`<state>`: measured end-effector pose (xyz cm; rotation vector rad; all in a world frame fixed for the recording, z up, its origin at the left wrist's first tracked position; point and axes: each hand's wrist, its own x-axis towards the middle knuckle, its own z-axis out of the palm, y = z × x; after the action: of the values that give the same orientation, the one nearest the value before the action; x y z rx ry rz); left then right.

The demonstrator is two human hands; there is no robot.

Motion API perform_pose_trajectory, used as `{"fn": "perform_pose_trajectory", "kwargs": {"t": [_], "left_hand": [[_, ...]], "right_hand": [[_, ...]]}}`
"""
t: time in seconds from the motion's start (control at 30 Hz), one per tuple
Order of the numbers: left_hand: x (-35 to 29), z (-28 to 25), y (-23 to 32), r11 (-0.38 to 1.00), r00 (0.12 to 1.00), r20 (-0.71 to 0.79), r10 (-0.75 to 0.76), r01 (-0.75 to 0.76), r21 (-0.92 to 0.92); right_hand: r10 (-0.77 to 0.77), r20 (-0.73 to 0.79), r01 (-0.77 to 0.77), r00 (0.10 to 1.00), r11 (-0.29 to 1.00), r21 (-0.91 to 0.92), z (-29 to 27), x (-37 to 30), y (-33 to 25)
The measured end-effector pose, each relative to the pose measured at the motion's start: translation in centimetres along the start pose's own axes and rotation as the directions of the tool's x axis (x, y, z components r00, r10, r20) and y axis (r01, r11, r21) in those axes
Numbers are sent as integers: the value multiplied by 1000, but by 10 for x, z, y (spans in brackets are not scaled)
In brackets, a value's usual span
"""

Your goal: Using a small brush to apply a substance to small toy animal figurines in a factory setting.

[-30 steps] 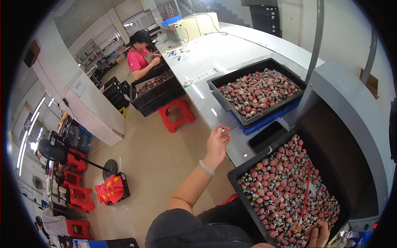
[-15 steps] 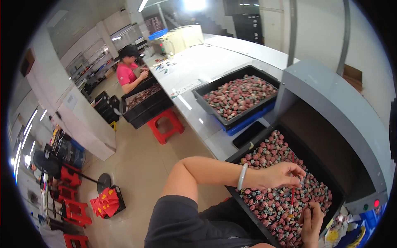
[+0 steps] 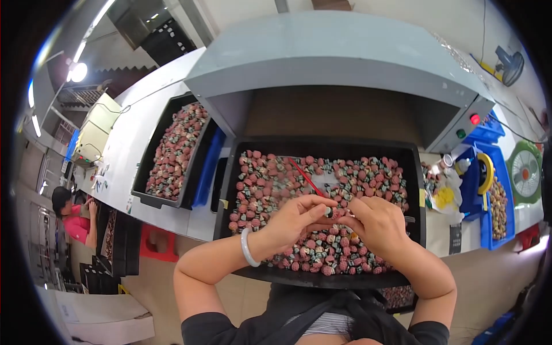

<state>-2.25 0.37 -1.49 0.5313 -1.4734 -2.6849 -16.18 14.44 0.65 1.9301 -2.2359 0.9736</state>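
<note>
A wide black tray (image 3: 229, 190) in front of me holds a heap of small pink-and-dark-green knobbly pieces (image 3: 259, 178). Over its near half, my left hand (image 3: 296, 221), with a pale bangle at the wrist, and my right hand (image 3: 376, 221) meet fingertip to fingertip. Between them they pinch one small pink-and-green piece (image 3: 335, 213), partly covered by the fingers. A thin red stick (image 3: 306, 177) slants up and left from my left fingers. Its lower end is hidden there, so I cannot tell which hand steadies it.
A grey hooded machine (image 3: 339, 40) with an open front stands behind the tray. Another black tray of pieces (image 3: 178, 152) is on the left. Blue bins (image 3: 490, 224) and a green fan (image 3: 526, 172) are at right. A person in pink (image 3: 77, 221) works far left.
My view has swung to the right, bringing the tray to the middle. My hands, apart over the tray before, have come together around one small piece.
</note>
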Motion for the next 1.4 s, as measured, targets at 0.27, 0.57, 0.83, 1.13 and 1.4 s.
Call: {"fn": "perform_pose_trajectory", "kwargs": {"t": [0.27, 0.57, 0.83, 1.13, 1.4], "left_hand": [[-2, -6, -10, 999, 1000, 5, -21, 21, -32], [0, -4, -9, 1000, 999, -25, -30, 30, 7], [0, -6, -12, 1000, 999, -44, -27, 27, -1], [-3, -3, -9, 999, 999, -27, -21, 20, -47], [2, -11, -8, 997, 1000, -18, -15, 14, -73]], "right_hand": [[-11, 46, 17, 999, 991, -135, 11, -6, -4], [-93, 88, 109, 992, 973, -202, 11, -7, -1], [-87, 75, 103, 993, 964, -246, 13, -10, -3], [-116, 78, 131, 990, 965, -228, 10, -8, -6], [-74, 58, 79, 996, 994, -78, 12, -2, 8]]}}
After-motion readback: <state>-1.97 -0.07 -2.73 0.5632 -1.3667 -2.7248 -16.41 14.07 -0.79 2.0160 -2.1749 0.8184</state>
